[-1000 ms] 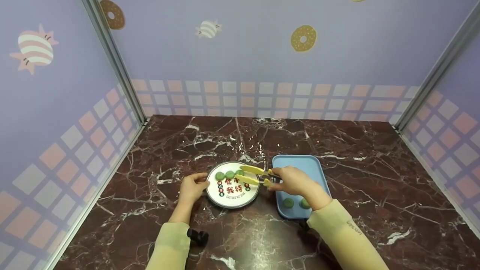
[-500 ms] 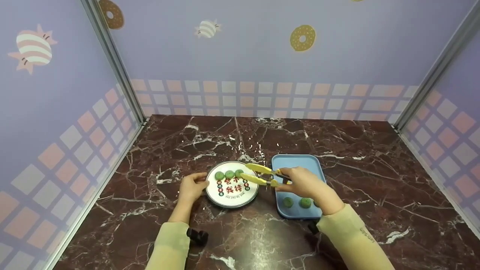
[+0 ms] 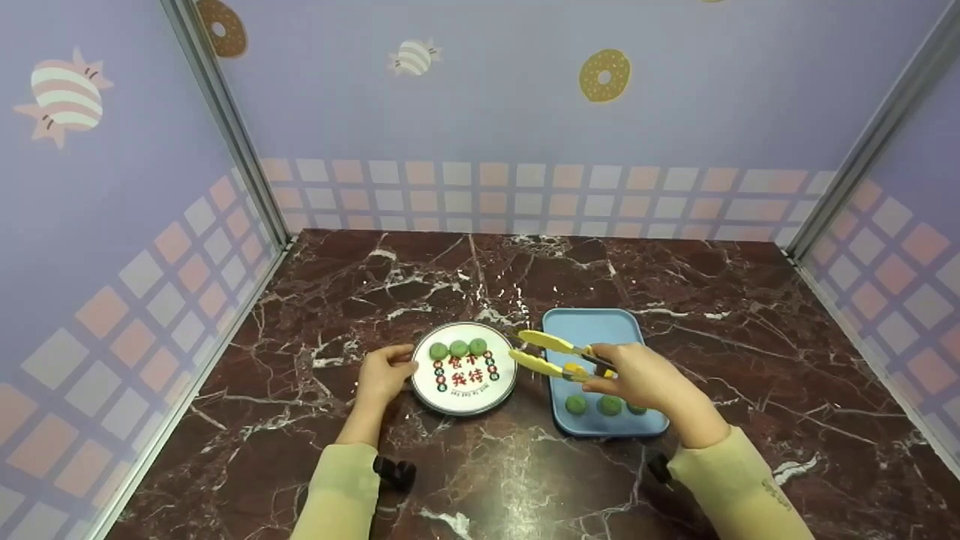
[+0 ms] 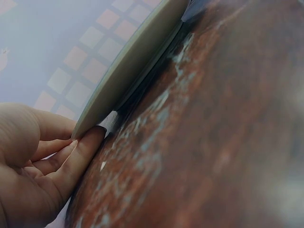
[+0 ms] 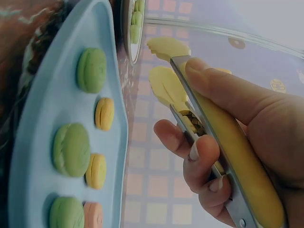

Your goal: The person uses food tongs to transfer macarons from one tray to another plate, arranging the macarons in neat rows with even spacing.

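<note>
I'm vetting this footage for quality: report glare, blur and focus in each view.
Head: soft glare on the near tabletop; left wrist: tabletop blurred toward the right, left hand clearer; right wrist: wall washed-out at upper right, tongs fairly distinct.

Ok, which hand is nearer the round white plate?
Left: the left hand grips the plate by its rim; the right hand is farther right, over the blue rectangular tray.
</note>
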`<state>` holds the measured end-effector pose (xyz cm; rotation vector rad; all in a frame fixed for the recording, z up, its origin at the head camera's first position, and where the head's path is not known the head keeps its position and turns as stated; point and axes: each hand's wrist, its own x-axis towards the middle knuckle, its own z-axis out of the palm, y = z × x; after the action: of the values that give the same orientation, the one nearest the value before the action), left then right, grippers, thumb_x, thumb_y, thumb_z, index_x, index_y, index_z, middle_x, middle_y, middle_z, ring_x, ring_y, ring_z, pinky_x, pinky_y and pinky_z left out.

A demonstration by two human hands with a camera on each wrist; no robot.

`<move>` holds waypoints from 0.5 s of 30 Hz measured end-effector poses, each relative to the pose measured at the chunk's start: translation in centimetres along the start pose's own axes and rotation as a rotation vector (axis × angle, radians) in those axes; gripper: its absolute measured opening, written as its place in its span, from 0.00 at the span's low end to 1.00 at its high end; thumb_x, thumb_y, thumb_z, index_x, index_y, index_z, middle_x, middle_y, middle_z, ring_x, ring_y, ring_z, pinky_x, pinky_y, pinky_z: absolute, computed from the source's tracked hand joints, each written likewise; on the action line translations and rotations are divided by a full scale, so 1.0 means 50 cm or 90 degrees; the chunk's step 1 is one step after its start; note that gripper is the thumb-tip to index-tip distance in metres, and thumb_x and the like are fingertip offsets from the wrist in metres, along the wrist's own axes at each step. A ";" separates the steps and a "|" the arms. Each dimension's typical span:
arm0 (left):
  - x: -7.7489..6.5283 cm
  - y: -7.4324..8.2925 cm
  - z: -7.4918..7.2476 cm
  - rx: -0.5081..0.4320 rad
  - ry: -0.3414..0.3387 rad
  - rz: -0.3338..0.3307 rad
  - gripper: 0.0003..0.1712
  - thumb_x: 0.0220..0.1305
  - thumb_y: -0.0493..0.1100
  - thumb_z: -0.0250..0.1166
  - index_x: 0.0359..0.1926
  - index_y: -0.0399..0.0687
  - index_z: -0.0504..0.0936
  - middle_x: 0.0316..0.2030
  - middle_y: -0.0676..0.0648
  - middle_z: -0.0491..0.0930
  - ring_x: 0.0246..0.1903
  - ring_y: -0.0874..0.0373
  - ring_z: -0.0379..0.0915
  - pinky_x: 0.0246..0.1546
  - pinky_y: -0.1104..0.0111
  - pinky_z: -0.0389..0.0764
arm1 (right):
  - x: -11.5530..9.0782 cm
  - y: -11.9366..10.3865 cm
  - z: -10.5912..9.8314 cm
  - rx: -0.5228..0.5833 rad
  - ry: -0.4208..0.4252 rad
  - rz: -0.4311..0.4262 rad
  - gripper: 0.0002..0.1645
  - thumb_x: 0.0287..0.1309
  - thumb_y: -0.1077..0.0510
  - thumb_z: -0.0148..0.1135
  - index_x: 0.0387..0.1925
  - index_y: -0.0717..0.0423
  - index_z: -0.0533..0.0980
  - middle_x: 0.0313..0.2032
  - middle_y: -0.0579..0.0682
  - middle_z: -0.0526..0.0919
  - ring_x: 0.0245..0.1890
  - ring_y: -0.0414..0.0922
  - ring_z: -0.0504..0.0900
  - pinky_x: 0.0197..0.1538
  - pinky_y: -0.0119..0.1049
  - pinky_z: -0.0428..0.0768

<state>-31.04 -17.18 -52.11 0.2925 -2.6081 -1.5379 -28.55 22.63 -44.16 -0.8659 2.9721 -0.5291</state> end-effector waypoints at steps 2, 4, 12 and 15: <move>0.000 0.000 0.000 -0.003 0.001 0.001 0.22 0.64 0.33 0.68 0.58 0.32 0.83 0.52 0.31 0.85 0.51 0.39 0.84 0.46 0.61 0.88 | -0.010 0.005 0.001 -0.002 0.002 0.001 0.17 0.58 0.48 0.75 0.39 0.54 0.80 0.25 0.42 0.79 0.22 0.37 0.71 0.28 0.36 0.70; -0.001 0.000 -0.001 -0.004 0.002 0.001 0.22 0.64 0.33 0.68 0.58 0.32 0.83 0.52 0.31 0.85 0.51 0.39 0.84 0.46 0.61 0.88 | -0.020 0.010 0.000 -0.001 0.002 0.003 0.17 0.58 0.48 0.75 0.39 0.54 0.79 0.25 0.42 0.80 0.22 0.37 0.71 0.28 0.36 0.71; -0.001 0.000 0.000 -0.010 0.002 0.010 0.22 0.62 0.33 0.68 0.57 0.31 0.83 0.51 0.30 0.86 0.50 0.39 0.85 0.45 0.60 0.88 | -0.063 0.027 -0.009 0.013 0.006 0.039 0.22 0.58 0.46 0.75 0.47 0.56 0.81 0.31 0.47 0.87 0.27 0.44 0.82 0.29 0.39 0.77; 0.000 -0.001 0.000 -0.010 0.002 0.014 0.22 0.62 0.33 0.68 0.57 0.31 0.83 0.50 0.30 0.86 0.50 0.39 0.85 0.46 0.60 0.88 | -0.079 0.032 -0.012 0.016 0.012 0.045 0.27 0.57 0.46 0.75 0.51 0.58 0.81 0.39 0.53 0.90 0.36 0.52 0.88 0.34 0.46 0.82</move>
<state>-31.01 -17.22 -52.15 0.2644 -2.5874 -1.5484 -26.10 26.18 -44.45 -0.7560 2.9926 -0.5730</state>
